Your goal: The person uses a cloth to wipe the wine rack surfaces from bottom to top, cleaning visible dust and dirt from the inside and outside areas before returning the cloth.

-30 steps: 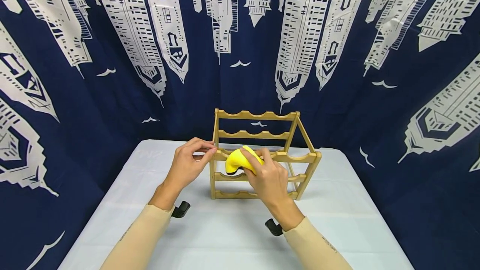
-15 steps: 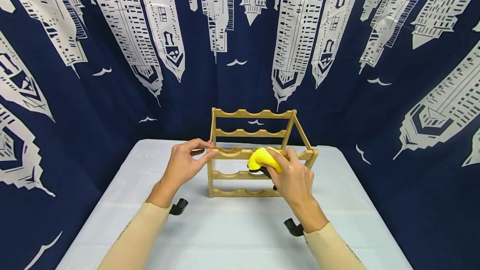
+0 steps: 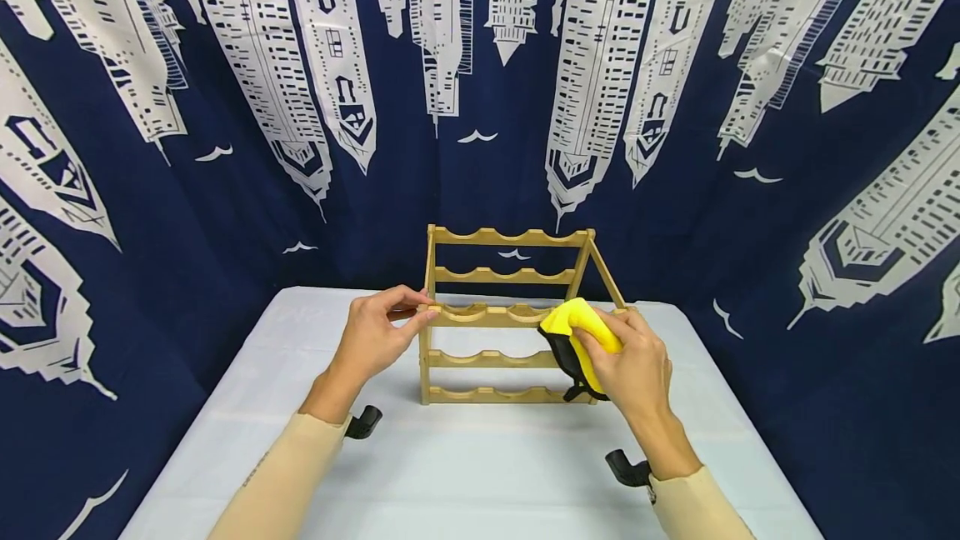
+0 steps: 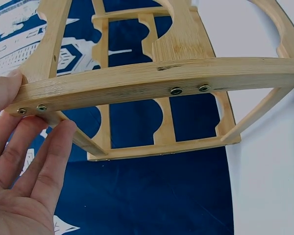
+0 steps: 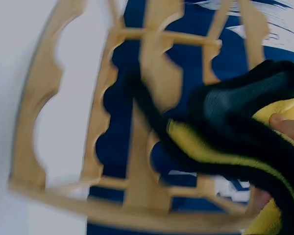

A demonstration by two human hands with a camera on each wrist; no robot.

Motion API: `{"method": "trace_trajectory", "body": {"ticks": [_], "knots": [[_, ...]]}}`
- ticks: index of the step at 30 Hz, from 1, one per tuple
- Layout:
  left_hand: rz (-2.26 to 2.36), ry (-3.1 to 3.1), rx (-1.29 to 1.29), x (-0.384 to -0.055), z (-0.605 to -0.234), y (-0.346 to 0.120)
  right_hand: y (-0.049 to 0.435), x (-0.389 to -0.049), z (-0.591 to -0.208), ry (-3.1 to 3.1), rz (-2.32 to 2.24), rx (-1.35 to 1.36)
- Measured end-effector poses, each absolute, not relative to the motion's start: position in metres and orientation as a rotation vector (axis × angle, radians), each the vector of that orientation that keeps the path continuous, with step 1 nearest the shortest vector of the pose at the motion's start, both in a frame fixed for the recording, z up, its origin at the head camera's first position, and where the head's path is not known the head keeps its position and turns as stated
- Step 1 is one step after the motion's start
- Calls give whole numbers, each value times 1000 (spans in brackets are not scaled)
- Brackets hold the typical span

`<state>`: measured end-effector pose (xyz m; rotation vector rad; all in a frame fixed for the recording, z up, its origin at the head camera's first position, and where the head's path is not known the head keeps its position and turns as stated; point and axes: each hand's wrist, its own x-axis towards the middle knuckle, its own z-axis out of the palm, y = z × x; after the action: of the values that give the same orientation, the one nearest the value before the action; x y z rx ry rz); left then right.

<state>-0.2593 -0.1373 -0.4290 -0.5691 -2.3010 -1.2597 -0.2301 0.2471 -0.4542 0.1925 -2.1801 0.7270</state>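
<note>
A light wooden wine rack (image 3: 491, 318) with scalloped rails stands upright on the table. At the near left end of its upper front rail, my left hand (image 3: 375, 340) pinches the corner; in the left wrist view the thumb is over the wood (image 4: 127, 81) and the fingers are under it. My right hand (image 3: 637, 365) grips a bunched yellow cleaning cloth (image 3: 588, 327) with black edging at the right end of that same rail. The right wrist view is blurred and shows the black side of the cloth (image 5: 225, 105) close before the rack's rails.
A white cloth covers the table (image 3: 480, 465). Behind it hangs a dark blue curtain (image 3: 405, 182) printed with white skyscrapers and birds. Black mounts (image 3: 628, 469) stick out from both wrists.
My right hand has slid the cloth rightward along the upper front rail, from its middle to the right end. The left hand stays at the left corner, and the rack stays in place.
</note>
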Motion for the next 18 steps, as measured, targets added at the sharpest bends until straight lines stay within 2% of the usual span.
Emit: {"method": "trace_trajectory", "body": {"ticks": [18], "knots": [[-1254,-2245,-598,-261,-432,-136,269,-228,-460,-2151,491,252]]}}
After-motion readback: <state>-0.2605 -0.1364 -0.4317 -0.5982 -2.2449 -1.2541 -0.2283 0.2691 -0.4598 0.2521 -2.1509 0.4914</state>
